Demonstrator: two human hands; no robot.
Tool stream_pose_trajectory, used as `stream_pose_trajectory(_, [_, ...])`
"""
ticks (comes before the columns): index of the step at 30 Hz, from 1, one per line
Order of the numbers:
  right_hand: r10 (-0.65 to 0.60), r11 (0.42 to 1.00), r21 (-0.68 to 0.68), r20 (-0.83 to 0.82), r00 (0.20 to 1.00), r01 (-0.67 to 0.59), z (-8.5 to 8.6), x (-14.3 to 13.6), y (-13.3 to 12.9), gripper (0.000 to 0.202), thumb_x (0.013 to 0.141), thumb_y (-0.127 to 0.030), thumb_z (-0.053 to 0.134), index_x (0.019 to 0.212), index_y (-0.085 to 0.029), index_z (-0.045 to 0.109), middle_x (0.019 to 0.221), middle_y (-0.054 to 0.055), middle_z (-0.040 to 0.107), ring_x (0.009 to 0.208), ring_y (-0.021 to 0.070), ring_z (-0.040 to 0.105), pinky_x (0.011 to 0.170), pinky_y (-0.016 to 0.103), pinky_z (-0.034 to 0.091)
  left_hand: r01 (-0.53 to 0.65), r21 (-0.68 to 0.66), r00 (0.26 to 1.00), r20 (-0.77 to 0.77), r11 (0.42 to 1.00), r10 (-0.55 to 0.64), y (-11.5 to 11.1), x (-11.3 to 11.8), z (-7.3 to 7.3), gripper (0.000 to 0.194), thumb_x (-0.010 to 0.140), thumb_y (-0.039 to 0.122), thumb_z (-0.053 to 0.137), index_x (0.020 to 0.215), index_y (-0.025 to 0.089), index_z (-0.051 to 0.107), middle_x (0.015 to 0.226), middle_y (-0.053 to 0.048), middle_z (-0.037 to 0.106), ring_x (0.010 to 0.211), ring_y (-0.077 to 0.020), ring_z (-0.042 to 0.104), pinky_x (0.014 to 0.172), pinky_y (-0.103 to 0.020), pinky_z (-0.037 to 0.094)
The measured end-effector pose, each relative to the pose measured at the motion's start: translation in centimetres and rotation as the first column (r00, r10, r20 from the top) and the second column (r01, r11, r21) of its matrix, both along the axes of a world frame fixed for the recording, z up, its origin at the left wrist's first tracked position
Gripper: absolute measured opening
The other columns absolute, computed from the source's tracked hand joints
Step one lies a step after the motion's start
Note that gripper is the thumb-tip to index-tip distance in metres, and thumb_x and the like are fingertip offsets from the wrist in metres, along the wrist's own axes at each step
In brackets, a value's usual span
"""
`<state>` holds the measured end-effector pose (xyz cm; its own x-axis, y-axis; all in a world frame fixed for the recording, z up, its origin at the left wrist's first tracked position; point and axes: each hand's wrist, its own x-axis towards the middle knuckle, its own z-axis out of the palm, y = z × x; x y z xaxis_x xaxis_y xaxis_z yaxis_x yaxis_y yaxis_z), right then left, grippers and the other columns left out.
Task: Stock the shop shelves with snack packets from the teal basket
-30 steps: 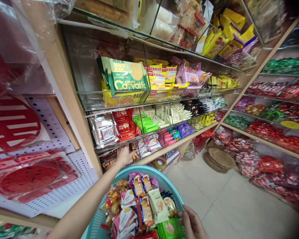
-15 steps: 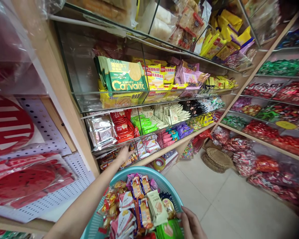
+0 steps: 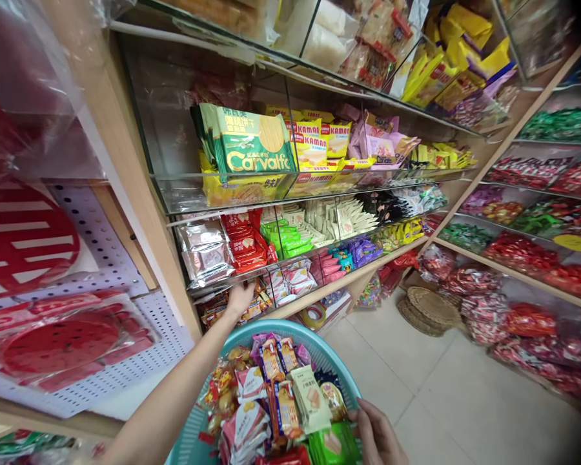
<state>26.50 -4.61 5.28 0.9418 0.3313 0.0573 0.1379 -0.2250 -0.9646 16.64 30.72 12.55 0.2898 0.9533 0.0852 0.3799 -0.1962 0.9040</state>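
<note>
"Carvalfc" on green packet (image 3: 252,145) ("KAMAN" on yellow packets (image 3: 319,139))

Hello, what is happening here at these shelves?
A person stands at shop shelves full of packaged snacks. The left hand reaches into the lowest glass shelf, among small orange snack packets; whether it grips one cannot be told. The right hand holds the rim of a turquoise basket, already heaped with mixed snack packets. Above the reaching hand sit silver packets and green Carvalfc biscuit packs.
</note>
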Motion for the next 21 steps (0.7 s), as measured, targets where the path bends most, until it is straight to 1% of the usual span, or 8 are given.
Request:
stream_pose_trajectory(4, [0.117, 0.992, -0.03, -0.083, 0.99, -0.12, -0.2, 1.0, -0.7, 0.061, 0.066, -0.069, 0.061, 0.096, -0.016, 0.066, 0.079, 0.007, 0.072, 0.061, 0.0195, 0.065, 0.061, 0.028, 0.054, -0.034, -0.113, 0.98, 0.192, 0.993, 0.056, -1.5, -0.7, 0.3, 0.027, 0.09, 0.032, 0.054, 0.11, 0.015, 0.059, 0.109, -0.007, 0.065, 0.095, -0.0184, 0.063, 0.083, -0.04, 0.053])
stream_pose_trajectory(6, [0.137, 0.989, -0.038, -0.108, 0.985, -0.141, -0.3, 1.3, -1.0, 0.061, 0.066, -0.068, 0.062, 0.098, -0.016, 0.066, 0.08, 0.007, 0.072, 0.062, 0.0196, 0.065, 0.061, 0.028, 0.055, -0.021, -0.163, 0.961, 0.27, 0.986, 0.065, -2.6, -1.4, 0.6, 0.028, 0.088, 0.027, 0.053, 0.113, 0.014, 0.058, 0.107, -0.007, 0.066, 0.093, -0.0174, 0.064, 0.082, -0.036, 0.054])
stream_pose_trajectory(8, [0.135, 0.989, -0.05, -0.111, 0.985, -0.141, -0.5, 1.4, -1.1, 0.061, 0.068, -0.067, 0.061, 0.1, -0.016, 0.065, 0.082, 0.007, 0.073, 0.063, 0.0194, 0.066, 0.062, 0.027, 0.055, 0.002, -0.208, 0.94, 0.334, 0.978, 0.069, -4.1, -2.4, 1.0, 0.036, 0.084, 0.023, 0.052, 0.119, 0.015, 0.056, 0.104, -0.006, 0.067, 0.089, -0.0163, 0.064, 0.082, -0.033, 0.054])
stream_pose_trajectory(11, [0.134, 0.988, -0.061, -0.106, 0.985, -0.141, -0.9, 1.4, -1.2, 0.06, 0.068, -0.067, 0.061, 0.1, -0.016, 0.066, 0.083, 0.008, 0.073, 0.064, 0.0194, 0.066, 0.064, 0.027, 0.055, 0.073, -0.274, 0.91, 0.412, 0.959, 0.049, -6.7, -4.5, 1.6, 0.049, 0.078, 0.024, 0.053, 0.126, 0.016, 0.053, 0.09, -0.002, 0.066, 0.079, -0.0136, 0.063, 0.083, -0.033, 0.054])
stream_pose_trajectory(14, [0.144, 0.986, -0.072, -0.088, 0.986, -0.151, -0.8, 1.3, -1.1, 0.06, 0.07, -0.066, 0.06, 0.101, -0.016, 0.066, 0.084, 0.009, 0.073, 0.067, 0.0211, 0.067, 0.066, 0.029, 0.056, 0.202, -0.345, 0.881, 0.473, 0.916, -0.017, -9.1, -6.9, 2.2, 0.049, 0.073, 0.026, 0.057, 0.122, 0.017, 0.058, 0.075, 0.002, 0.062, 0.072, -0.0124, 0.062, 0.081, -0.034, 0.055])
stream_pose_trajectory(17, [0.204, 0.976, -0.091, 0.039, 0.978, -0.2, 0.4, 0.8, -0.4, 0.052, 0.075, -0.061, 0.06, 0.1, -0.017, 0.068, 0.095, 0.011, 0.072, 0.083, 0.0241, 0.067, 0.073, 0.031, 0.055, 0.375, -0.447, 0.827, 0.557, 0.812, -0.075, -10.8, -8.9, 2.6, 0.048, 0.074, 0.026, 0.058, 0.122, 0.02, 0.06, 0.077, 0.0, 0.065, 0.069, -0.0124, 0.061, 0.073, -0.03, 0.054])
stream_pose_trajectory(19, [0.313, 0.948, -0.104, 0.151, 0.938, -0.3, 2.1, 0.3, 0.7, 0.045, 0.079, -0.054, 0.059, 0.104, -0.019, 0.067, 0.108, 0.012, 0.068, 0.095, 0.0248, 0.064, 0.078, 0.031, 0.055, 0.46, -0.489, 0.799, 0.592, 0.741, -0.104, -11.6, -9.8, 2.9, 0.05, 0.074, 0.026, 0.055, 0.123, 0.02, 0.059, 0.084, -0.004, 0.069, 0.072, -0.0146, 0.062, 0.068, -0.029, 0.052])
stream_pose_trajectory(21, [0.437, 0.899, -0.138, 0.22, 0.872, -0.416, 4.2, -0.4, 2.1, 0.04, 0.085, -0.047, 0.056, 0.114, -0.021, 0.063, 0.119, 0.011, 0.062, 0.101, 0.0242, 0.062, 0.08, 0.032, 0.055, 0.497, -0.506, 0.798, 0.586, 0.705, -0.142, -12.3, -10.2, 3.3, 0.051, 0.075, 0.029, 0.053, 0.124, 0.02, 0.059, 0.093, -0.007, 0.071, 0.077, -0.0179, 0.064, 0.064, -0.029, 0.051])
